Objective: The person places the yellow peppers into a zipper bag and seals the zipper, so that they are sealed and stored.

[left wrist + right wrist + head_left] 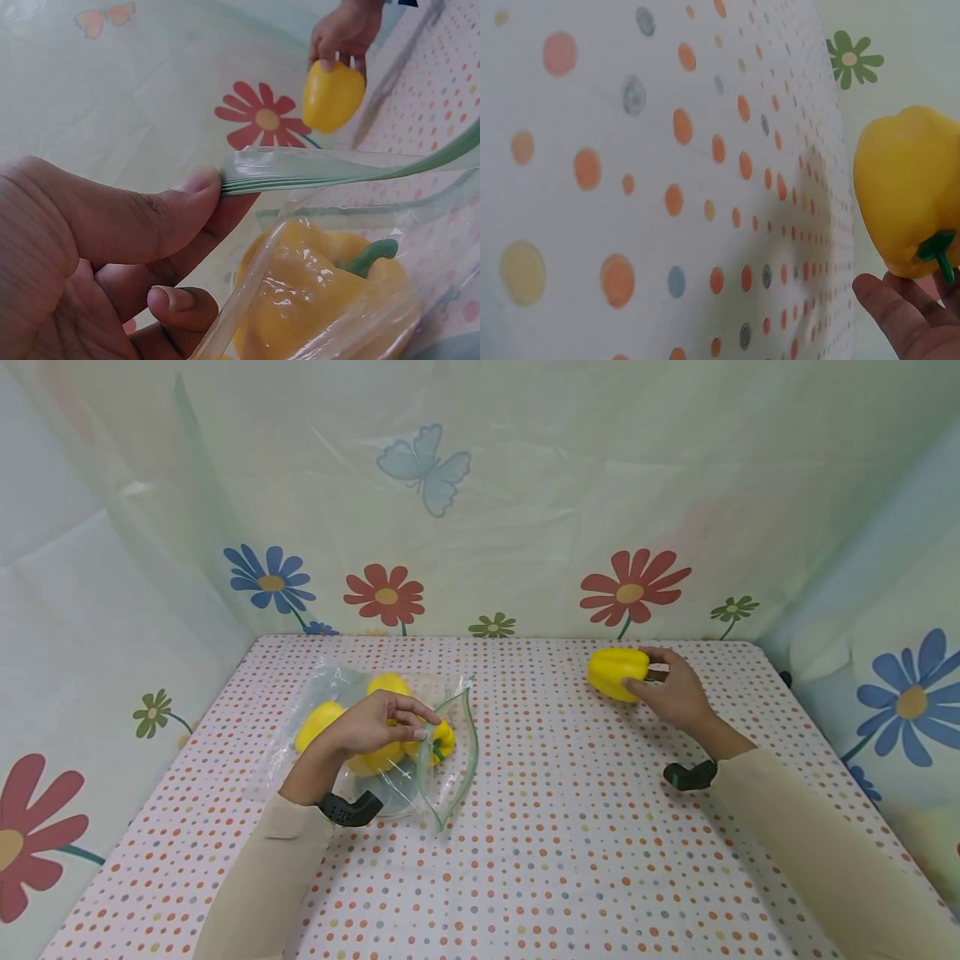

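Observation:
A clear zip bag (457, 785) with a green zip edge lies on the left of the table, its mouth facing right and spread apart. Several yellow bell peppers (318, 724) are inside it; one, with a green stem (373, 256), lies near the mouth. My left hand (382, 722) pinches the bag's zip edge (300, 181) between thumb and finger. On the right, my right hand (675, 689) holds another yellow bell pepper (617, 673) by its stem end, seemingly above the table. Its green stem (939, 251) shows in the right wrist view.
A dotted cloth covers the table (555, 843). Flower-printed curtains (525, 510) stand behind it and at both sides. Black wrist devices (351, 808) sit on both forearms.

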{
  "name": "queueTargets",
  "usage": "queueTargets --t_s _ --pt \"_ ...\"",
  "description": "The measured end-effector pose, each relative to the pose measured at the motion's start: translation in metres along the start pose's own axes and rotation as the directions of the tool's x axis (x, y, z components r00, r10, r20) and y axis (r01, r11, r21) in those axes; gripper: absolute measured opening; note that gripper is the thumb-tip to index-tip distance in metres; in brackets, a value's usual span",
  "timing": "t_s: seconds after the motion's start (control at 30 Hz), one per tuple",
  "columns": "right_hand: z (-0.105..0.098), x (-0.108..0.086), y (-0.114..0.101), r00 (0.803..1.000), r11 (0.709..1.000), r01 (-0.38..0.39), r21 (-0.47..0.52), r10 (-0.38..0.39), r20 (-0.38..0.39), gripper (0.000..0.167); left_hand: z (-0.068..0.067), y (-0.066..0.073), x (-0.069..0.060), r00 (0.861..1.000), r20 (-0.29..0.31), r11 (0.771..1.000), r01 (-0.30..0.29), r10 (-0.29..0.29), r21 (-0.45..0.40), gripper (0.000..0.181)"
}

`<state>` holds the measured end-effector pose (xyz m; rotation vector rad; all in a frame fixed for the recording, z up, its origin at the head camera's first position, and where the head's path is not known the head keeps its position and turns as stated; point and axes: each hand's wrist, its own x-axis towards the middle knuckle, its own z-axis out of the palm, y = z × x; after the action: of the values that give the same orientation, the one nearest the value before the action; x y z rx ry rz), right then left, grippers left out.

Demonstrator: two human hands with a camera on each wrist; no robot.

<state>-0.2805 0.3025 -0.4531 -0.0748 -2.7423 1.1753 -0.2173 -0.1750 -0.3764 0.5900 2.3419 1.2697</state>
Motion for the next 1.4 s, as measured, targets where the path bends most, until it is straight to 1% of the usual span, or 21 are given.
queueTargets --t_s 0.07,0.13,0.23,0.33,0.4,0.43,0.5,0.57,0.67,0.73,0.87,1.07,1.13,1.27,1.4 --pt "-0.004 -0.01 -0.016 1.0 1.0 0.009 0.029 -0.009 0.006 0.079 0.0 0.001 0.0 1.0 0.0 1.0 0.001 -0.001 0.0 0.022" --pt "-0.005 -0.016 -0.025 1.0 1.0 0.019 0.013 -0.019 -0.008 0.076 0.0 0.0 0.0 1.0 0.002 1.0 0.004 -0.004 -0.003 0.022" --pt "-0.008 -0.026 -0.04 0.998 0.998 0.062 0.024 -0.062 0.002 0.076 0.0 0.0 0.0 1.0 0.004 1.0 0.008 -0.008 -0.008 0.022" --pt "-0.008 -0.029 -0.047 0.997 0.995 0.083 0.046 -0.084 -0.001 0.072 -0.001 -0.001 0.001 1.0 0.007 1.0 0.007 -0.007 -0.013 0.023" --pt "-0.009 -0.033 -0.056 0.994 0.993 0.105 0.057 -0.106 0.019 0.071 -0.001 -0.001 0.001 1.0 0.008 1.0 0.003 -0.003 -0.013 0.023" --pt "-0.009 -0.034 -0.059 0.994 0.994 0.103 0.039 -0.104 0.021 0.07 -0.001 -0.001 0.001 1.0 0.009 1.0 0.001 -0.001 -0.013 0.023" --pt "-0.008 -0.035 -0.063 0.992 0.992 0.122 0.025 -0.123 0.033 0.068 -0.001 -0.001 0.001 1.0 0.011 1.0 0.0 0.0 -0.011 0.023" --pt "-0.01 -0.04 -0.073 0.986 0.988 0.153 0.012 -0.154 0.059 0.066 -0.001 -0.001 0.001 1.0 0.011 1.0 -0.001 0.001 -0.009 0.023" --pt "-0.01 -0.043 -0.078 0.981 0.983 0.18 0.02 -0.181 0.074 0.063 -0.001 -0.001 0.001 1.0 0.01 1.0 0.002 -0.002 -0.005 0.023" --pt "-0.01 -0.045 -0.082 0.981 0.984 0.177 0.021 -0.178 0.074 0.065 -0.001 -0.001 0.001 1.0 0.009 1.0 0.004 -0.004 -0.004 0.023" --pt "-0.011 -0.049 -0.087 0.984 0.985 0.161 0.054 -0.165 0.069 0.067 0.0 0.0 0.001 1.0 0.008 1.0 0.005 -0.005 -0.002 0.023" --pt "-0.009 -0.054 -0.089 0.982 0.98 0.179 0.081 -0.183 0.048 0.061 0.0 0.002 0.0 1.0 0.007 1.0 0.01 -0.01 -0.003 0.023" --pt "-0.006 -0.056 -0.088 0.98 0.975 0.194 0.108 -0.198 0.029 0.059 0.0 0.002 0.0 1.0 0.009 1.0 0.012 -0.012 -0.006 0.023" --pt "0.0 -0.062 -0.091 0.976 0.956 0.213 0.201 -0.217 0.001 0.055 0.0 0.002 0.001 1.0 0.009 1.0 0.01 -0.01 -0.004 0.023" --pt "0.006 -0.069 -0.096 0.98 0.941 0.188 0.283 -0.198 0.006 0.053 0.0 0.001 0.001 1.0 0.008 1.0 0.008 -0.008 -0.002 0.023"
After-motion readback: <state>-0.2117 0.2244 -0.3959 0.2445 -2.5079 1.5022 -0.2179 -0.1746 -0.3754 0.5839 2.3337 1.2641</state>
